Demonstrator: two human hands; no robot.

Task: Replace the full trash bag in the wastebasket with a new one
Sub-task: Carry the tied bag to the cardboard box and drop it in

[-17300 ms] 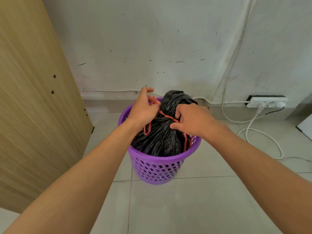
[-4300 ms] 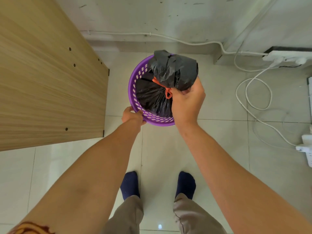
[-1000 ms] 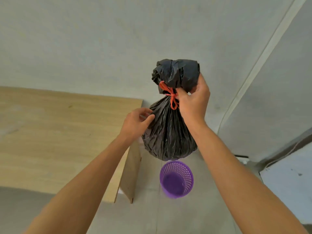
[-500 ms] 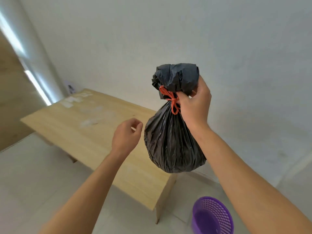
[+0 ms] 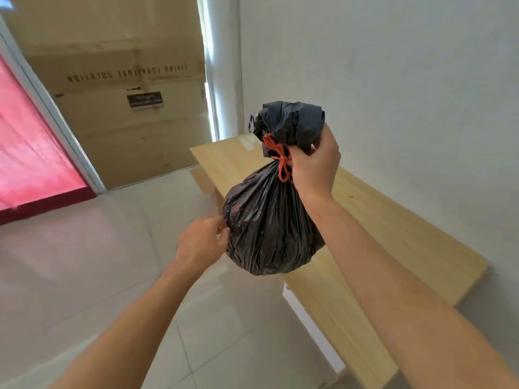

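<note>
Gripping tied trash bag [image 5: 269, 220] neck, right hand [image 5: 314, 167]; left hand [image 5: 200, 244] fingers touch its side, grasp unclear.

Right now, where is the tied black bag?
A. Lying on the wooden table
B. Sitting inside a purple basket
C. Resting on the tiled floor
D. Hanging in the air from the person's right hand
D: the right hand grips the black bag at its neck by the orange tie, and the bag hangs clear of the wooden table and the floor.
</note>
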